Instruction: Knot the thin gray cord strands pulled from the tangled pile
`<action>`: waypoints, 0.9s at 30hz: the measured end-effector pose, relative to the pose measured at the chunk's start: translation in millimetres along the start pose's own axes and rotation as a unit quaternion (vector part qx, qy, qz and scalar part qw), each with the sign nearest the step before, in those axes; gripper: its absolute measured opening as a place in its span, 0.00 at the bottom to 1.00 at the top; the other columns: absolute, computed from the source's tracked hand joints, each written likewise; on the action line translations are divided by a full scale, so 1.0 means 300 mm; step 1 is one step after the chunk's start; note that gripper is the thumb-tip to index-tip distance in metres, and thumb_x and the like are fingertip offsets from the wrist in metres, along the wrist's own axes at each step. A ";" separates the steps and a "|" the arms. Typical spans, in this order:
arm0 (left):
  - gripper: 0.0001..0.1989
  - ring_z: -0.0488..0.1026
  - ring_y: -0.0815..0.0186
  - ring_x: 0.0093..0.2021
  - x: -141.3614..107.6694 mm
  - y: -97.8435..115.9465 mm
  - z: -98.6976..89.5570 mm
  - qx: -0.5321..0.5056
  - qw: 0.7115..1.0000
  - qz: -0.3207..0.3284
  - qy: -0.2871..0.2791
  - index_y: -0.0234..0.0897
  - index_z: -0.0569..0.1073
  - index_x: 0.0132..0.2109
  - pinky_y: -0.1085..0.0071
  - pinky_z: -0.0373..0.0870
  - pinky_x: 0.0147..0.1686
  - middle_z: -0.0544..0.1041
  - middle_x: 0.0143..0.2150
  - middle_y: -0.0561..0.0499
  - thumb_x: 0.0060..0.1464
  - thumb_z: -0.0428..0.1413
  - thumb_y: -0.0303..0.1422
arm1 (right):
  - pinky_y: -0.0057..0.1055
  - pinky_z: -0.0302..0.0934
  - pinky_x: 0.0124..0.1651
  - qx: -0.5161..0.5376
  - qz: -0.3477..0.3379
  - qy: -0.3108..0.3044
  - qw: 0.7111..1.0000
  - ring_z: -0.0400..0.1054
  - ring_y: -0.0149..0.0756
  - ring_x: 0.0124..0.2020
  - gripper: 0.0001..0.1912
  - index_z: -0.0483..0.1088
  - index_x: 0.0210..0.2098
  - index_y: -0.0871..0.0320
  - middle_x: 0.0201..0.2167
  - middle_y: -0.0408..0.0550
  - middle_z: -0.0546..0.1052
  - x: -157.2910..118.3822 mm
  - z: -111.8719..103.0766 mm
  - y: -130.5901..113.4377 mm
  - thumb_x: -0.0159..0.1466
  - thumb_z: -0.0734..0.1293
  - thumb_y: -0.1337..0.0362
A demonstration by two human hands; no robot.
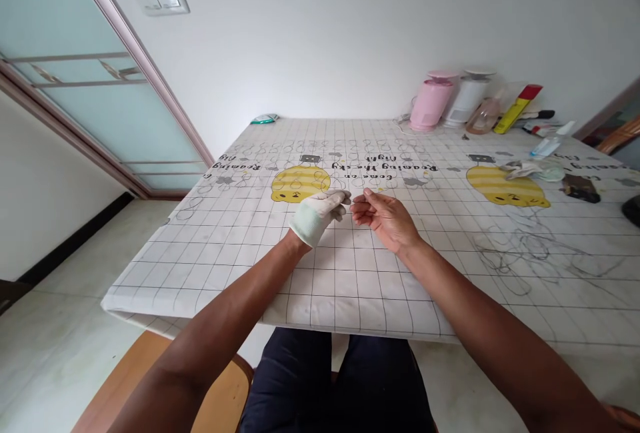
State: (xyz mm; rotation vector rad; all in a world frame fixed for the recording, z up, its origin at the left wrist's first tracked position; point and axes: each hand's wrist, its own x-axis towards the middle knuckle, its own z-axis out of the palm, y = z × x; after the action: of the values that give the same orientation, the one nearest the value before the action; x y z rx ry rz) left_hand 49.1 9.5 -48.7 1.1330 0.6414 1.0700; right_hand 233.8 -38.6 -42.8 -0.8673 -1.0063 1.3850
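My left hand [325,208], in a whitish glove with a pale green cuff, is above the middle of the table. Its thumb and fingers are pinched together. Close by on the right, my bare right hand [383,216] has its thumb pressed to the index finger, the other fingers curled. The fingertips of both hands almost meet. Whatever lies between them is too thin or too hidden to make out. Beyond the hands, several thin wire-like loops [370,146] lie in rows on the tablecloth. A tangle of thin grey wire or thread [530,250] lies to the right.
The checked tablecloth [215,273] bears yellow cartoon prints. Along the wall stand a pink device [434,103], a white device [467,100], a bottle [484,116] and a yellow-red tube [517,110]. A crumpled glove [530,168] and a dark pouch-like thing [580,188] lie at right.
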 end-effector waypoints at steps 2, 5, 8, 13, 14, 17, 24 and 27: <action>0.18 0.72 0.70 0.31 0.003 0.000 -0.003 0.010 1.000 0.013 -0.003 0.32 0.82 0.41 0.72 0.69 0.30 0.81 0.41 0.45 0.53 0.69 0.44 | 0.33 0.75 0.35 -0.004 0.007 0.000 1.000 0.78 0.37 0.31 0.26 0.82 0.37 0.59 0.35 0.56 0.85 -0.007 0.008 0.000 0.60 0.79 0.40; 0.19 0.73 0.70 0.31 0.009 -0.002 -0.004 0.005 1.000 0.027 -0.013 0.32 0.81 0.39 0.72 0.70 0.30 0.81 0.42 0.44 0.52 0.70 0.45 | 0.32 0.73 0.30 -0.022 0.012 -0.002 1.000 0.76 0.36 0.28 0.26 0.81 0.36 0.60 0.32 0.56 0.84 -0.021 0.017 -0.008 0.61 0.79 0.41; 0.22 0.73 0.71 0.29 0.020 -0.008 -0.010 -0.009 0.999 0.018 -0.043 0.33 0.78 0.34 0.72 0.69 0.28 0.80 0.39 0.45 0.49 0.72 0.49 | 0.31 0.70 0.25 -0.052 0.018 -0.002 0.999 0.74 0.36 0.24 0.26 0.80 0.33 0.61 0.29 0.56 0.83 -0.030 0.022 -0.016 0.61 0.79 0.41; 0.28 0.72 0.68 0.25 0.042 -0.027 -0.024 -0.014 0.994 -0.015 -0.110 0.34 0.77 0.32 0.70 0.69 0.27 0.75 0.26 0.50 0.45 0.73 0.56 | 0.29 0.65 0.19 -0.103 0.012 -0.002 0.995 0.71 0.34 0.19 0.26 0.78 0.30 0.61 0.25 0.55 0.82 -0.030 0.019 -0.015 0.62 0.78 0.42; 0.29 0.72 0.67 0.24 0.045 -0.030 -0.025 -0.021 0.992 -0.020 -0.122 0.35 0.76 0.32 0.69 0.70 0.27 0.75 0.25 0.51 0.44 0.73 0.57 | 0.29 0.64 0.19 -0.115 0.011 -0.002 0.993 0.71 0.34 0.19 0.26 0.78 0.30 0.61 0.24 0.55 0.81 -0.030 0.017 -0.013 0.63 0.78 0.42; 0.29 0.73 0.67 0.25 0.047 -0.031 -0.021 -0.042 0.991 -0.026 -0.128 0.35 0.75 0.30 0.68 0.70 0.28 0.74 0.24 0.51 0.42 0.74 0.56 | 0.28 0.64 0.18 -0.153 0.014 -0.002 0.988 0.71 0.34 0.19 0.27 0.77 0.30 0.61 0.23 0.55 0.81 -0.030 0.011 -0.008 0.65 0.76 0.40; 0.28 0.76 0.69 0.29 0.034 -0.007 -0.015 -0.073 0.994 -0.013 -0.084 0.34 0.73 0.33 0.71 0.73 0.31 0.77 0.34 0.50 0.41 0.77 0.50 | 0.28 0.63 0.17 -0.166 -0.020 0.024 0.986 0.70 0.34 0.18 0.28 0.72 0.32 0.56 0.22 0.52 0.80 -0.021 -0.007 0.007 0.67 0.72 0.37; 0.28 0.75 0.70 0.28 0.033 -0.016 -0.017 -0.052 0.996 -0.006 -0.077 0.34 0.74 0.35 0.71 0.73 0.30 0.77 0.34 0.50 0.43 0.76 0.51 | 0.28 0.62 0.16 -0.194 -0.010 0.018 0.981 0.68 0.33 0.17 0.27 0.70 0.31 0.55 0.21 0.49 0.79 -0.019 -0.008 0.009 0.68 0.72 0.38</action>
State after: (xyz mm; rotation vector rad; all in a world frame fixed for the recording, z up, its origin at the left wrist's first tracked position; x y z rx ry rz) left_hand 50.1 20.3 -54.1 1.1067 0.4661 0.9839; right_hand 235.3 -43.9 -46.7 -1.1611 -1.2778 1.1686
